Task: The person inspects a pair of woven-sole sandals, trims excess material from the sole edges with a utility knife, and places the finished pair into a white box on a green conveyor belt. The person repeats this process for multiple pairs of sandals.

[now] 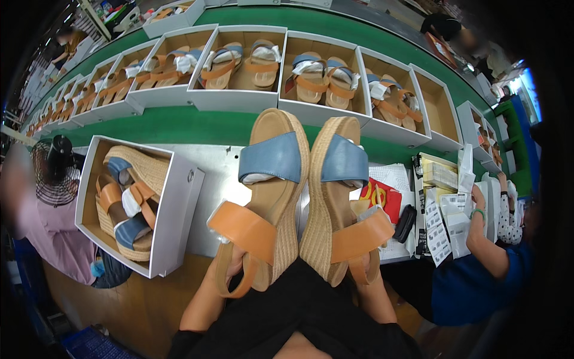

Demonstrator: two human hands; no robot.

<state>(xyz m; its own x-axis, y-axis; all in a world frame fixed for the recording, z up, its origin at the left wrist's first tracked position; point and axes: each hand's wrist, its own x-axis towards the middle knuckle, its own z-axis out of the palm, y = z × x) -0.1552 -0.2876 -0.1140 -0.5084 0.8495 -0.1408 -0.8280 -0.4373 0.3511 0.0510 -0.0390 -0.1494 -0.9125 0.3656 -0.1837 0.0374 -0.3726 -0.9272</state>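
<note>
In front of my body I hold up a pair of wedge sandals side by side, toes pointing away from me. Each has a blue toe strap, an orange ankle strap and a woven wedge side. My left hand (235, 261) is closed on the heel end of the left sandal (261, 194), its fingers partly hidden by the orange strap. Likewise, my right hand (366, 263) grips the heel end of the right sandal (327, 209), mostly covered by the strap. White wrapping shows under the toe straps. The wedges nearly touch in the middle.
A white box (181, 206) with another sandal pair stands tilted at left. Boxes of sandals (239, 102) line the green conveyor (173, 124). Right of my sandals lie a black case (405, 223), a red packet (385, 197) and label sheets (436, 230). Co-workers sit at both sides.
</note>
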